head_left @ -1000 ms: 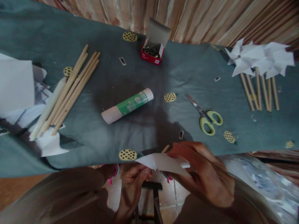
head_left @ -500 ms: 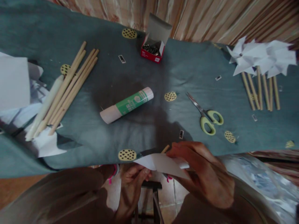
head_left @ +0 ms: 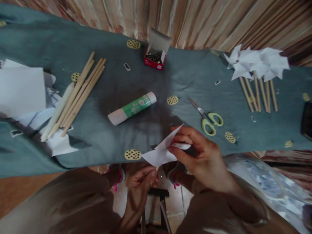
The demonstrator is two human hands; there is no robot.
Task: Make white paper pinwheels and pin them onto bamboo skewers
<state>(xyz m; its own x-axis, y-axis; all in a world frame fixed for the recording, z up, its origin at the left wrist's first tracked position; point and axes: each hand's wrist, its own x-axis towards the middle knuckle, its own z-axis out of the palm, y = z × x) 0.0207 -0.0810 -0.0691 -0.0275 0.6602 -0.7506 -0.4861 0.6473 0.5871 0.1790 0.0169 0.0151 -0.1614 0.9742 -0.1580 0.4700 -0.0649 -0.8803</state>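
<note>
Over the table's front edge is a white paper pinwheel (head_left: 162,154) with its blades spread. My right hand (head_left: 203,156) is closed on its right side, thumb and fingers pinching a folded blade. Below it, my left hand (head_left: 143,178) is closed round the pinwheel's stick, of which only a short pale bit shows under the paper; the fingers hide the rest. Green-handled scissors (head_left: 207,118) lie just beyond my right hand, blades pointing away to the left. A big glue stick (head_left: 133,108), green and white with its cap on, lies farther in on the cloth.
Several finished pinwheels (head_left: 258,63) lie at the right. An open red box (head_left: 153,61) of small metal pieces stands at the back. On the left are several wooden sticks (head_left: 81,94) and white paper sheets (head_left: 21,92). A dark object (head_left: 306,120) sits at the right edge.
The pinwheel has turned so its blades face up more. My right hand has shifted up and regripped with fingers on a blade. My left hand stays nearly in place. The view has shifted slightly right.
</note>
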